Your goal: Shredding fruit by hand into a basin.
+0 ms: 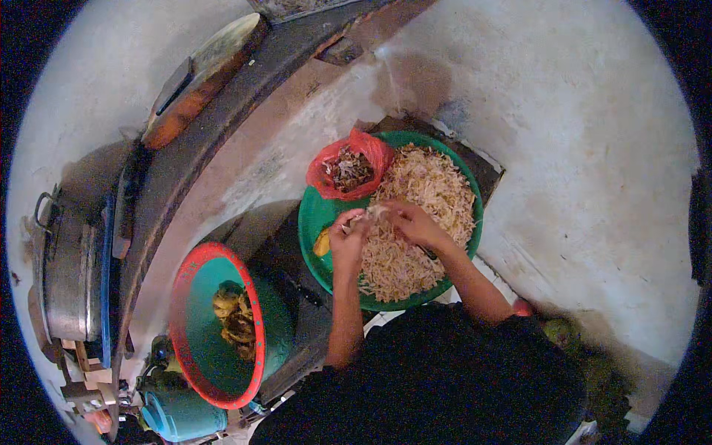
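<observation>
Both hands are over a round green tray (307,272) spread with a thick layer of pale shredded meat (397,272). A small pale piece of meat (378,211) spans the gap between them. Fingers curled, my left hand (347,236) pinches one side of it. My right hand (414,222), slightly blurred, has its fingertips at the other side. A yellow piece (322,242), perhaps meat or skin, lies on the tray just left of my left hand. Beyond the hands, a red plastic bag (384,158) stands open on the tray, holding dark and pale scraps (349,171).
Left of the tray, a green basin with a red rim (181,272) holds yellow-brown meat pieces (235,317). A knife (306,293) lies between them. Farther left, a dark ledge (222,105) carries a round wooden board (194,94) and a metal pot (69,278). A wall (584,167) rises at right.
</observation>
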A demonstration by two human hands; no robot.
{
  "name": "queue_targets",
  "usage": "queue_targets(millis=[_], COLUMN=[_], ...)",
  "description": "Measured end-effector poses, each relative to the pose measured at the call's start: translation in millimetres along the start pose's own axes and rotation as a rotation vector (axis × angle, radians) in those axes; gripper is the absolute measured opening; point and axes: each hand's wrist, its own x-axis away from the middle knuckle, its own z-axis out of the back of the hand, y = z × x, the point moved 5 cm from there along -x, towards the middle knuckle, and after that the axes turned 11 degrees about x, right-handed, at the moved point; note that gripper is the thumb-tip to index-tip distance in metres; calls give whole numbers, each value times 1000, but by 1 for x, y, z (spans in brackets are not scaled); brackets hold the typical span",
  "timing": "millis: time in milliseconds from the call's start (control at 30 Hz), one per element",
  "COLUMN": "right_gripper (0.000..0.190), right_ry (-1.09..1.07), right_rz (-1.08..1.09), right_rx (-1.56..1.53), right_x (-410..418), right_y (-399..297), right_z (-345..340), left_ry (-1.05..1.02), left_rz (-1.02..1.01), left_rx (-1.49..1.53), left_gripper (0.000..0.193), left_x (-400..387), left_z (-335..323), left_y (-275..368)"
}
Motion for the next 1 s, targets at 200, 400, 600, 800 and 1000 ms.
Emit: queue_targets(millis=[200,400,600,800,1000], right_gripper=[39,40,45,44,39], right_ry=[-288,-25,-48,96,-137], right_rz=[-47,-213,-338,-326,-281], right_rx=[-3,330,244,114,107], right_x=[4,-1,4,22,41], right_y=[-25,1,36,41,51], right_z=[-13,16,-6,12,-46], left_ry=[-8,180,-1,-209,-103], left_rz=[126,211,87,202,345], left_rx=[215,178,-1011,-969,20], left_gripper=[14,10,34,22,10], left_x=[-7,-39,-58,-49,-2], left_z=[9,57,80,50,18], left_y=[-10,-74,-171,-132,-62])
